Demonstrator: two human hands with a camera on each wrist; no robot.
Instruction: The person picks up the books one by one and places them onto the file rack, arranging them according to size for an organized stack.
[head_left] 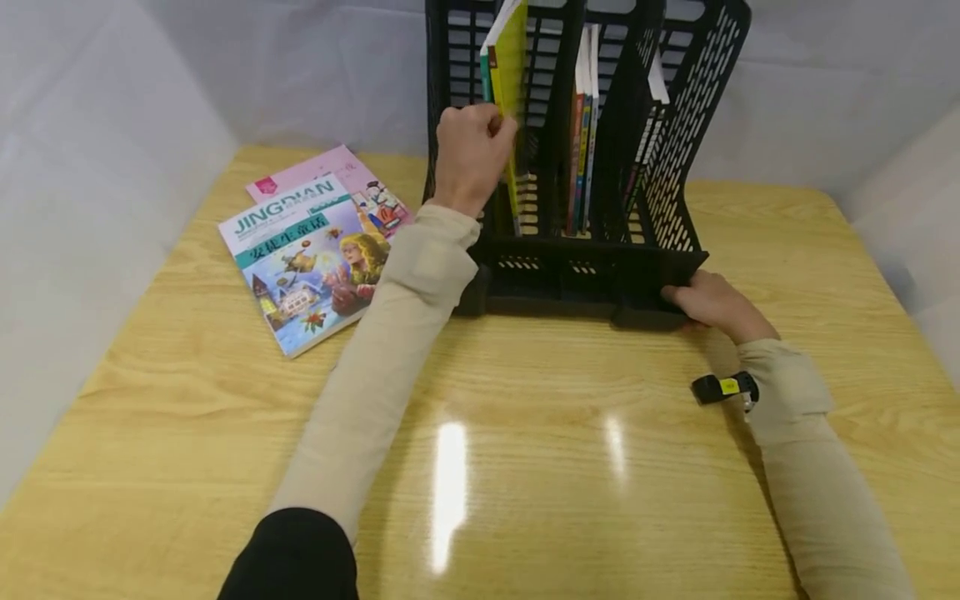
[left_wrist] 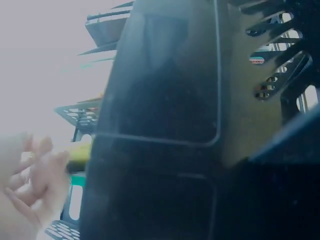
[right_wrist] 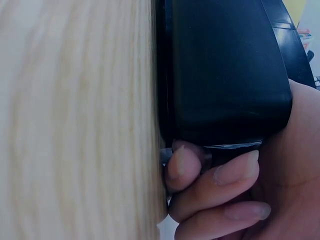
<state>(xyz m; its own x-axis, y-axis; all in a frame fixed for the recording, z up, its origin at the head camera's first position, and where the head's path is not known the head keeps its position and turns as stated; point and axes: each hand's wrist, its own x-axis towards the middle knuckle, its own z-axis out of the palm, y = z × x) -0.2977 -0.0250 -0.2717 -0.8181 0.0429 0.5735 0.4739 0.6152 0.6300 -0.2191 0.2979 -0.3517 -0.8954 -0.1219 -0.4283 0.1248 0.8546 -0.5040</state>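
Observation:
A black plastic file rack (head_left: 555, 279) with upright dividers stands at the back of the table. My left hand (head_left: 472, 154) is at its left compartment, fingers curled, pinching the near edge of a thin yellow book (head_left: 512, 75). That book stands upright, slightly blurred, beside a green-edged one. In the left wrist view the curled hand (left_wrist: 37, 187) meets the yellow edge, though the fingertips' contact is washed out. My right hand (head_left: 716, 304) grips the rack's front right corner; in the right wrist view the fingers (right_wrist: 215, 192) curl under the black base.
Several thin books (head_left: 583, 158) stand in the middle compartment, and more paper (head_left: 657, 79) shows in the right one. Left of the rack, a JINGDIAN book (head_left: 300, 258) overlaps a pink book (head_left: 341, 171) on the wooden table (head_left: 525, 467). A pale cloth wall (head_left: 322, 67) rises behind.

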